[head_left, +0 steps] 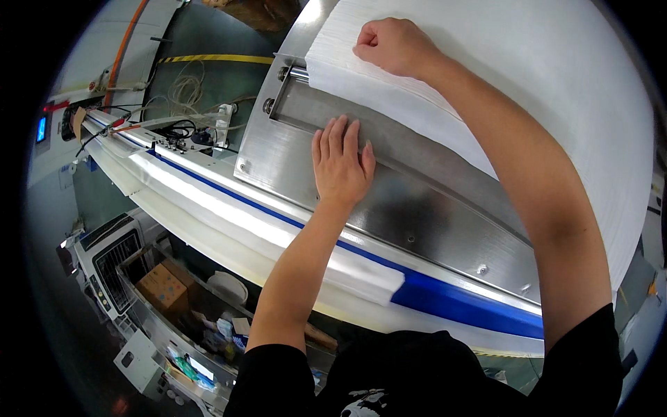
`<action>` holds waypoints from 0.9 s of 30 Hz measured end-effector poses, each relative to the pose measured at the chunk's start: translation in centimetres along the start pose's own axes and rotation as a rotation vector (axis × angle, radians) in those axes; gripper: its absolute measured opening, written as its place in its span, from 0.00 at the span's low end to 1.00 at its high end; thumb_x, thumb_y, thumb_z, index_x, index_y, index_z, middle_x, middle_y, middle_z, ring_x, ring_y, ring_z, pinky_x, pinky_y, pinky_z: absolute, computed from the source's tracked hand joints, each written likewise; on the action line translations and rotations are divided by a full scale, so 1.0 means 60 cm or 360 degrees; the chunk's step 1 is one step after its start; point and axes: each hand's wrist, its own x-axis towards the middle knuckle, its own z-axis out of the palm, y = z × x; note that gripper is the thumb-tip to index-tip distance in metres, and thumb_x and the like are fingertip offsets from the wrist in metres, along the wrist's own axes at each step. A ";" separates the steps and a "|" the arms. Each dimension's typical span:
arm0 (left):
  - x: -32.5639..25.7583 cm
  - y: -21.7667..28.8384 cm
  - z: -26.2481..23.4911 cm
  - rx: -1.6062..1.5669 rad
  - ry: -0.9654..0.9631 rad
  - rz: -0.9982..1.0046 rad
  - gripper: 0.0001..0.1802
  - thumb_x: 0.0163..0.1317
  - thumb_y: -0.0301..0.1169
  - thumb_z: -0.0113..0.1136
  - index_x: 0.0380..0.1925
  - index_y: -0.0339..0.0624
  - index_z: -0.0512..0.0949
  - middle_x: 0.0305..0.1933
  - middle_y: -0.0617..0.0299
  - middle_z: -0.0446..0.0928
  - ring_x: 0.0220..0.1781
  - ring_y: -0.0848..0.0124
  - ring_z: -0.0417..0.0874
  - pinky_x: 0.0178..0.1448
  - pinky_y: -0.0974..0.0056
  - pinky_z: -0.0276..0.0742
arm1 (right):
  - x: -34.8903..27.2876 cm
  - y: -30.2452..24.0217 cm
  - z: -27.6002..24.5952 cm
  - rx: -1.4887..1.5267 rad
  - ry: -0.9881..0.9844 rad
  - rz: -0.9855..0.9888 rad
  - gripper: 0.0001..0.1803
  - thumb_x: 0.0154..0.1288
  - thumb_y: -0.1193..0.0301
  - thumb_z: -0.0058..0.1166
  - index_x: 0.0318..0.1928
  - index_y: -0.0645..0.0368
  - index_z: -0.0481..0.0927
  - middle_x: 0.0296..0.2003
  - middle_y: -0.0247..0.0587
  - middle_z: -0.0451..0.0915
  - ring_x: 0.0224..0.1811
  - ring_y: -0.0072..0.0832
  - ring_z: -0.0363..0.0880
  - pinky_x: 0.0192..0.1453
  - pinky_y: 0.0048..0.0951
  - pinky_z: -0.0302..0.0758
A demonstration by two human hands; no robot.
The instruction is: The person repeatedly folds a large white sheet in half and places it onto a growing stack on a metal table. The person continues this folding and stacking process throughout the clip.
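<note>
My left hand [342,161] lies palm down on the shiny metal table [389,208], fingers stretched out, the tips at the edge of a long recessed slot [375,139]. It holds nothing. Farther up and to the right, my right hand [396,47] is curled into a fist over the top of a thick pile of white sheet material [528,76]. Nothing shows in that fist. The pile's lower edge hangs partly over the slot, and my right forearm crosses above it.
A metal roller end [299,74] sits at the slot's left end. Along the table's near side runs a white conveyor-like strip [229,208] with a blue band [458,299]. Cables [187,90] lie at the upper left. A cardboard box [163,288] stands in a cart at lower left.
</note>
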 end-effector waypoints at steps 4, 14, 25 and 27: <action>0.003 0.001 -0.002 -0.0024 -0.0012 -0.0002 0.22 0.60 0.36 0.49 0.53 0.41 0.68 0.57 0.52 0.68 0.61 0.54 0.66 0.67 0.49 0.53 | -0.001 0.008 0.008 -0.0118 0.0108 -0.0012 0.10 0.54 0.63 0.55 0.31 0.57 0.80 0.25 0.36 0.81 0.27 0.29 0.78 0.36 0.29 0.75; 0.151 -0.064 -0.013 0.0098 0.0452 0.0239 0.25 0.59 0.34 0.49 0.58 0.42 0.66 0.60 0.54 0.67 0.63 0.57 0.66 0.67 0.52 0.54 | -0.003 0.027 0.018 -0.0163 0.0285 -0.0053 0.09 0.53 0.60 0.52 0.29 0.48 0.81 0.25 0.34 0.82 0.30 0.36 0.80 0.37 0.37 0.76; 0.168 -0.087 -0.001 0.0183 0.0363 0.0339 0.22 0.58 0.32 0.48 0.55 0.45 0.69 0.59 0.59 0.70 0.64 0.60 0.66 0.66 0.54 0.56 | 0.001 0.036 0.016 -0.0261 0.0341 -0.0124 0.09 0.53 0.59 0.53 0.29 0.48 0.81 0.25 0.35 0.82 0.29 0.37 0.80 0.36 0.38 0.76; 0.167 -0.088 -0.001 0.0176 0.0355 0.0329 0.22 0.57 0.31 0.49 0.54 0.45 0.69 0.58 0.59 0.70 0.64 0.60 0.66 0.66 0.54 0.56 | 0.002 0.034 0.013 -0.0265 0.0320 -0.0101 0.09 0.53 0.59 0.53 0.29 0.48 0.81 0.25 0.35 0.82 0.29 0.37 0.80 0.36 0.38 0.76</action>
